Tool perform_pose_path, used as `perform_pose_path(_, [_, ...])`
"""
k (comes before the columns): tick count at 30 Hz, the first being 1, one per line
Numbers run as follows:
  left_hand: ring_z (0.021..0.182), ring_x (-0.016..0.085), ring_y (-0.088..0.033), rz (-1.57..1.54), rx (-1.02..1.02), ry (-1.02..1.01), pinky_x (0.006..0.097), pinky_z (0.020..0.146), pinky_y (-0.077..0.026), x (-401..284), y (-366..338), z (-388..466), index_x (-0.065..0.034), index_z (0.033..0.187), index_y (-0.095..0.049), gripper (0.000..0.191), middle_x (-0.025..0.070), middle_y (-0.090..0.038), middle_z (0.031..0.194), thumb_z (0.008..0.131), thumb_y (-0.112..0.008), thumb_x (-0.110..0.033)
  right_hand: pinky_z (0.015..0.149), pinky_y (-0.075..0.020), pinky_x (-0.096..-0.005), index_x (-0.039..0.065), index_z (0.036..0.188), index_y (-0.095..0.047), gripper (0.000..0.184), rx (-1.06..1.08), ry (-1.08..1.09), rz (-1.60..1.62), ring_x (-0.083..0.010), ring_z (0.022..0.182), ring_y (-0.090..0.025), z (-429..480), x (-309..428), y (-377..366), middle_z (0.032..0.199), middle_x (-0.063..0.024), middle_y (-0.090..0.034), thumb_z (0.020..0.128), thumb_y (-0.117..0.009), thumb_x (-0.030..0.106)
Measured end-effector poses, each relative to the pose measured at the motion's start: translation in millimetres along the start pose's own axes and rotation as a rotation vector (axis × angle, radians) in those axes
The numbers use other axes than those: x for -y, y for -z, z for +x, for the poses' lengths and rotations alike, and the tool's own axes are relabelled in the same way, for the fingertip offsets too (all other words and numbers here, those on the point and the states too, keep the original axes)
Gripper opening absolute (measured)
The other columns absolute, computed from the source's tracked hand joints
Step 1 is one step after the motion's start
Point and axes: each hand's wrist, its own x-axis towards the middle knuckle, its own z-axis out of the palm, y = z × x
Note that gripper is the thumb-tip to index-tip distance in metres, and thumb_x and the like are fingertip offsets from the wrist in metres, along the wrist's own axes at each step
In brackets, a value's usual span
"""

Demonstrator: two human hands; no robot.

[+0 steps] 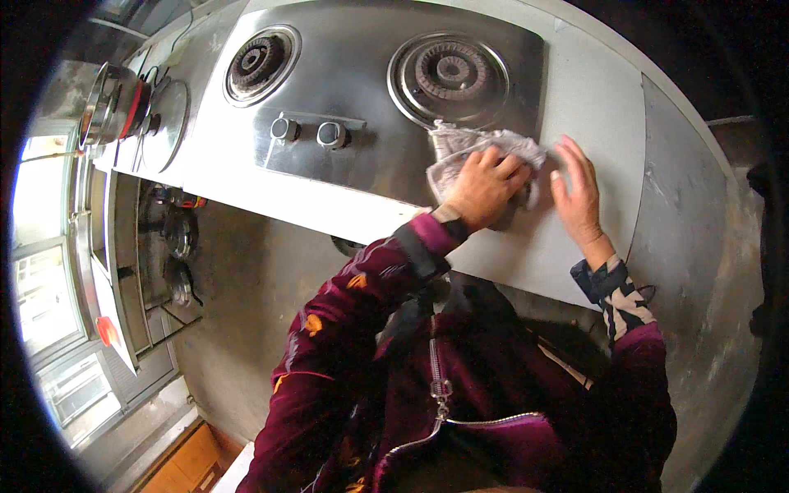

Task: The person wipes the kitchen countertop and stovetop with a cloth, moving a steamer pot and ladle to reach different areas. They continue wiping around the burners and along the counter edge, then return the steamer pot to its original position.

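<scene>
My left hand (pixel 487 191) presses down on a crumpled, pale grey cloth (pixel 456 151), its fingers curled over the fabric. The cloth lies across the front right corner of a stainless-steel gas cooktop (pixel 357 80), just in front of the right burner (pixel 453 71). Part of it reaches over the cooktop's edge toward the white countertop (pixel 598 123). To the right of the cloth, my right hand (pixel 579 194) is over the countertop with thumb and fingers apart, holding nothing.
Two control knobs (pixel 331 135) and the left burner (pixel 262 65) are on the cooktop's left side. A glass lid (pixel 166 126) and a steel pot (pixel 114 108) with a red band stand farther left. Below are pans (pixel 180 234) on a shelf. A grey wall panel (pixel 678 185) borders the counter's right.
</scene>
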Motion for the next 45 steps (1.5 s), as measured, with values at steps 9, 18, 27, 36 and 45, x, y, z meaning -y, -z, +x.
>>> perform_pose_path(9, [0.102, 0.018, -0.060, -1.249, 0.078, 0.526, 0.0313, 0.086, -0.048, 27.6, 48.8, -44.9, -0.0018, 0.118, -0.052, 0.032, 0.0083, -0.060, 0.112, 0.087, -0.060, -0.003, 0.105, -0.0330, -0.0448, 0.013, 0.145, -0.035, 0.084, 0.285, 0.053, 0.059, -0.0285, 0.136, -0.036, -8.7, 73.3, -33.3, 0.150, -0.0095, -0.033, 0.070, -0.072, 0.006])
perform_pose_path(18, [0.090, 0.028, -0.060, -0.441, -0.355, 0.558, 0.0337, 0.076, -0.050, 73.1, 81.8, -95.8, -0.0033, 0.108, -0.054, 0.030, 0.0130, -0.053, 0.105, 0.081, -0.062, 0.004, 0.105, -0.0332, -0.0453, 0.019, 0.138, -0.045, 0.058, 0.263, 0.185, -0.346, -0.0235, 0.128, -0.044, 50.7, -6.5, -49.8, 0.148, -0.0020, -0.039, 0.082, -0.056, 0.004])
perform_pose_path(27, [0.096, 0.033, -0.054, -0.107, -0.344, 0.497, 0.0404, 0.082, -0.045, 94.8, 54.5, -113.6, -0.0068, 0.102, -0.061, 0.032, 0.0128, -0.054, 0.103, 0.071, -0.063, -0.003, 0.102, -0.0394, -0.0433, 0.018, 0.131, -0.053, 0.054, 0.165, 0.181, -0.309, -0.0279, 0.123, -0.047, 183.4, -113.7, -50.2, 0.142, -0.0006, -0.047, 0.082, -0.052, -0.003])
perform_pose_path(36, [0.092, 0.032, -0.056, -0.088, -0.307, 0.512, 0.0397, 0.079, -0.048, 93.8, 60.6, -108.5, -0.0065, 0.098, -0.063, 0.027, 0.0121, -0.057, 0.100, 0.071, -0.066, -0.006, 0.102, -0.0390, -0.0421, 0.013, 0.128, -0.055, 0.054, 0.182, 0.321, -0.306, -0.0313, 0.119, -0.049, 267.0, -134.8, -76.0, 0.133, -0.0086, -0.053, 0.076, -0.057, -0.003])
perform_pose_path(45, [0.097, 0.032, -0.054, -0.108, -0.281, 0.500, 0.0403, 0.082, -0.047, 94.5, 59.9, -116.1, -0.0074, 0.105, -0.060, 0.039, 0.0108, -0.055, 0.107, 0.068, -0.067, -0.019, 0.103, -0.0395, -0.0392, 0.004, 0.124, -0.056, 0.048, 0.499, 0.306, -0.389, -0.0353, 0.124, -0.044, 277.6, -112.4, -55.4, 0.141, -0.0118, -0.045, 0.077, -0.062, -0.005])
